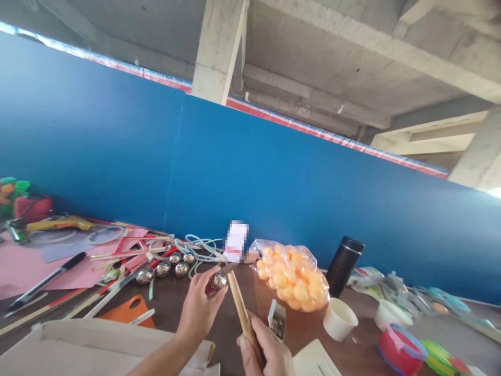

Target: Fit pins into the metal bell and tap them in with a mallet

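Observation:
My left hand (pixel 200 308) pinches a shiny metal ball (pixel 218 281) between thumb and fingers, just above the dark wooden table (pixel 180 303). My right hand (pixel 266 352) grips the lower end of a wooden stick (pixel 239 305) that slants up to the left, its top end touching or right beside the ball. Several more metal balls (pixel 166 268) lie in a row on the table to the left of my left hand.
A clear bag of orange balls (pixel 291 277) lies right of the stick, with a black flask (pixel 344 265) and white paper cups (pixel 340 319) beyond. Sticks, pink paper (pixel 23 266), a pen (pixel 45 282), tubing and a cardboard box (pixel 78 347) crowd the left. A blue wall (pixel 235 172) backs the table.

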{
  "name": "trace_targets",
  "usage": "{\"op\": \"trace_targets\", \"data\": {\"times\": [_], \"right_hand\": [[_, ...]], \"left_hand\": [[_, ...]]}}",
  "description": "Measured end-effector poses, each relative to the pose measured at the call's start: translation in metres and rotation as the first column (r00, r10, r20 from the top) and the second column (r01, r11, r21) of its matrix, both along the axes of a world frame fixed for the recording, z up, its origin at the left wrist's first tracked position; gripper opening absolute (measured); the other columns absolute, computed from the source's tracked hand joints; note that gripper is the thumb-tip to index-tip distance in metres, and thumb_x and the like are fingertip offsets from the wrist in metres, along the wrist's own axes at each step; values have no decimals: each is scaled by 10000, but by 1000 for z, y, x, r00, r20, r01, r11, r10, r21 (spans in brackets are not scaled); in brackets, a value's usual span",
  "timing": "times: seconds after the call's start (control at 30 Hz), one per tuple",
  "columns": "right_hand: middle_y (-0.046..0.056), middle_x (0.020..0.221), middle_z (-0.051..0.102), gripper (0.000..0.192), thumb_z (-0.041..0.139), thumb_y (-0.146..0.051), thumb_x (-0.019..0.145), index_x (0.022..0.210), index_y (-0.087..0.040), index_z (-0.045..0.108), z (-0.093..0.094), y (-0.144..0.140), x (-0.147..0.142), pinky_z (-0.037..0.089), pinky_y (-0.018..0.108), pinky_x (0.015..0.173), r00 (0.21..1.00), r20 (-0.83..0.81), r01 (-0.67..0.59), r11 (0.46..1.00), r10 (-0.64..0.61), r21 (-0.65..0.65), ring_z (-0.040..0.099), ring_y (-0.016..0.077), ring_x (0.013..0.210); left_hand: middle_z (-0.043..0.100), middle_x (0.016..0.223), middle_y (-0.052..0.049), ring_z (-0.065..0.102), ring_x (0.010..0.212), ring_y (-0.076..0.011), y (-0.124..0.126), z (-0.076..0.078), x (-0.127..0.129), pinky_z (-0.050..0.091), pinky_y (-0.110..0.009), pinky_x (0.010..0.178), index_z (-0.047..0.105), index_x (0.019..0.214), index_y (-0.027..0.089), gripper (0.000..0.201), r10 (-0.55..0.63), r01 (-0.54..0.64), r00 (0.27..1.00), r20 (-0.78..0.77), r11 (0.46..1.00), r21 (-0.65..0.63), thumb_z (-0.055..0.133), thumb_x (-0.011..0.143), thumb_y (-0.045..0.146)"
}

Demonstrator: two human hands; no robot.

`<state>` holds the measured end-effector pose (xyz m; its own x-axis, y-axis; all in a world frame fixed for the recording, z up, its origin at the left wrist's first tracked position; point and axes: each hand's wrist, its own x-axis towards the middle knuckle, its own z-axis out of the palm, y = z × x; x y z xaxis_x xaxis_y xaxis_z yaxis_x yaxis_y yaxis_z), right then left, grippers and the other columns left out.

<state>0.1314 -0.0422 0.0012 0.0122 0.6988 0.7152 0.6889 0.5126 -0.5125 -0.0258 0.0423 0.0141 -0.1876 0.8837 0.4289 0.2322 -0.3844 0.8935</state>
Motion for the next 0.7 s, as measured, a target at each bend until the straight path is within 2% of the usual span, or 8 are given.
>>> {"op": "trace_targets", "data": {"times": [0.13, 0.33, 0.5, 0.7], "right_hand": [[101, 834, 724, 412, 432, -417, 844, 1068, -140, 638, -1, 0, -4, 554, 214, 745, 999, -27, 28, 999, -27, 41, 702, 195, 746], [90, 880, 723, 418, 446, -449, 846, 1081, -166, 645, -2, 0, 0, 558, 202, 712, 1000, 28, -1, 1000, 1, -14, 701, 189, 733], [91, 876, 724, 439, 440, -461, 845, 1086, -157, 646, -1, 1, 2, 556, 208, 726, 999, 42, -1, 999, 3, -50, 702, 193, 735], [95, 842, 724, 444, 438, -457, 839, 1072, -147, 654, 0, 1, 1, 559, 204, 710, 1000, 24, 5, 999, -4, -42, 701, 186, 692]], "left_hand": [[541, 928, -42, 597, 798, -197, 1, -2, -1, 492, -394, 820, 586, 1087, 224, 394, 20, -19, 1000, -15, 999, 31, 600, 712, 345], [515, 936, -46, 608, 770, -185, 4, -4, 1, 515, -374, 787, 602, 1071, 207, 402, -49, 45, 990, 131, 998, 32, 623, 680, 299], [504, 921, -46, 582, 723, -176, 1, 0, 2, 517, -377, 743, 610, 1055, 204, 390, 2, -6, 996, 85, 999, 43, 626, 677, 297], [490, 929, -49, 567, 736, -177, 1, -2, 1, 510, -371, 733, 593, 1076, 204, 384, -13, 12, 999, 29, 999, 53, 596, 699, 276]]}}
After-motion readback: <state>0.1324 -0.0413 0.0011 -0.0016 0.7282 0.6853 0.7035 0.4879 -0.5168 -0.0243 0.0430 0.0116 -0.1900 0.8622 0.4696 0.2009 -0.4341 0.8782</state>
